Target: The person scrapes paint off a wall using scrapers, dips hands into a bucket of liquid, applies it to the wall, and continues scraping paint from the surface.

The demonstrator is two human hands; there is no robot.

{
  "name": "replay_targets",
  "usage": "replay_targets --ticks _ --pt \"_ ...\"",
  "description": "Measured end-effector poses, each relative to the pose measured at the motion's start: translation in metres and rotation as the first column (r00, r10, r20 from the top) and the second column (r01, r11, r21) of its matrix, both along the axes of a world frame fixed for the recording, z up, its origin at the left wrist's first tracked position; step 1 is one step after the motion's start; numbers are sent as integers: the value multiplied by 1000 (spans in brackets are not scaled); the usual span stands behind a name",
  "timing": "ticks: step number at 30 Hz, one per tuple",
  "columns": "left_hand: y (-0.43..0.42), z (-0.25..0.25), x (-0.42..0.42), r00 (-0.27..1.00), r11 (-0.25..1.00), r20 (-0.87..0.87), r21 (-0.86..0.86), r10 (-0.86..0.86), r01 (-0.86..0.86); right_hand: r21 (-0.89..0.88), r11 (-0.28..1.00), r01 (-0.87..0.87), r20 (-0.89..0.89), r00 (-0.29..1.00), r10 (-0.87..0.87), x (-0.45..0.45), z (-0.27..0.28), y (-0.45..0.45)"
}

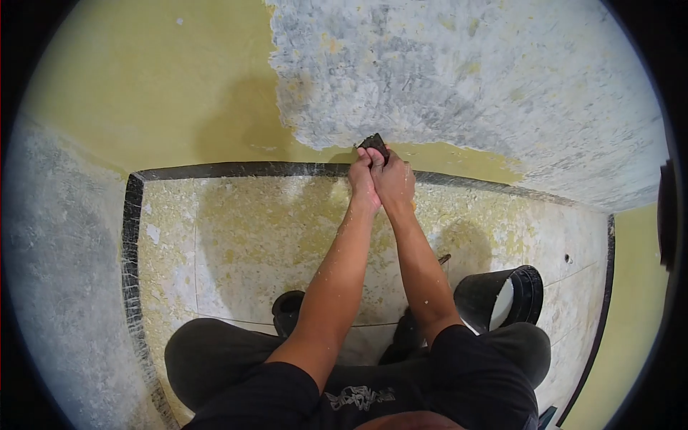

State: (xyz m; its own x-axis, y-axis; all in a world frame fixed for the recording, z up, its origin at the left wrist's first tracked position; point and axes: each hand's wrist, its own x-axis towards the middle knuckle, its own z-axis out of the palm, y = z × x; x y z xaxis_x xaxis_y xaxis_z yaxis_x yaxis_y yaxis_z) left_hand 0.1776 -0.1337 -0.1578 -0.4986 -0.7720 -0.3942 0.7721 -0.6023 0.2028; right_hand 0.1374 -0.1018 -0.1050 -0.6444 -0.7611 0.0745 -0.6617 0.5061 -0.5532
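Note:
My left hand [364,177] and my right hand [394,179] are pressed together around a dark, flat scraper-like tool [374,142]. The tool's edge meets the wall just above the dark skirting, at the lower border of the scraped area. Yellow paint [179,86] covers the wall to the left and a thin band below. Above and to the right, the wall surface [444,79] is bare, grey-white and rough. The tool's handle is hidden by my fingers.
Yellow paint flakes lie over the tiled floor [244,272]. A black bucket [476,297] with whitish contents lies or leans near my right knee. Dark skirting [236,170] runs along the wall's base. A small dark object [444,259] sits left of the bucket.

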Motion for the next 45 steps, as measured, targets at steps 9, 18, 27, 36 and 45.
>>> replay_targets --ticks 9,18,27,36,45 --pt "15 -16 -30 998 991 44 130 -52 46 -62 998 22 -119 992 -30 -27 -16 17" --pt "-29 -58 19 988 974 -48 180 144 -134 -26 997 -71 -50 996 70 26 -14 -9" --pt "16 -28 -29 995 991 20 92 -100 98 3 1000 -3 -189 982 3 -30 -27 14" --pt "4 -26 -9 994 981 -43 160 -100 106 5 999 39 -243 969 -37 -4 -19 6" --pt "5 -28 -7 993 984 -43 133 -109 114 44 999 18 -218 976 -8 -3 -12 9"
